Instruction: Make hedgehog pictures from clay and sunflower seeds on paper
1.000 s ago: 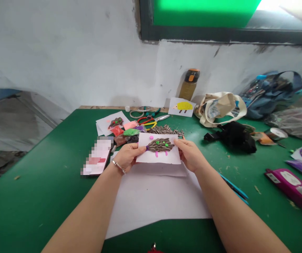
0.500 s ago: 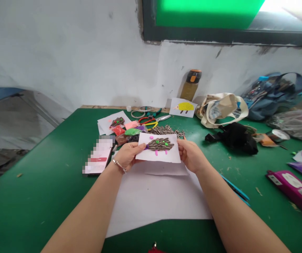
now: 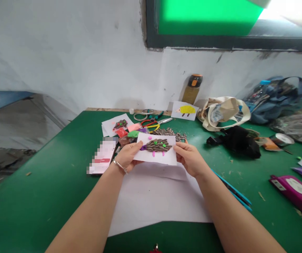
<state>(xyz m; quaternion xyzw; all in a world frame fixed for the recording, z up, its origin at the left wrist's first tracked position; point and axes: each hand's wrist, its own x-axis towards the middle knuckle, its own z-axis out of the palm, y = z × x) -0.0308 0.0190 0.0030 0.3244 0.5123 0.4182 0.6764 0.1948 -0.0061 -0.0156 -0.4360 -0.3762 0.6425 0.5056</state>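
Between both hands I hold up a white card [image 3: 155, 159] decorated with striped sunflower seeds [image 3: 157, 144] in a hedgehog shape. It has a purple clay snout, pink clay legs, green dots and a pink spot above. My left hand [image 3: 130, 154], with a bracelet at the wrist, pinches the card's left edge. The right edge is gripped by my right hand [image 3: 189, 156]. Beneath the card lies a large white paper sheet [image 3: 158, 200]. Behind it sit a heap of loose seeds [image 3: 166, 132] and small packets of coloured clay [image 3: 133, 134].
A phone [image 3: 105, 154] lies left of my hands. Farther back are scissors [image 3: 164, 121], pliers [image 3: 151, 122], a second seed card [image 3: 114, 124], a yellow hedgehog drawing [image 3: 184, 110] and a bottle [image 3: 192, 88]. Bags [image 3: 224, 112] and a magenta case [image 3: 295, 191] stand on the right.
The card has shifted slightly left within the view, still held by both hands. The surroundings sit a little lower and farther right as the camera view shifts.
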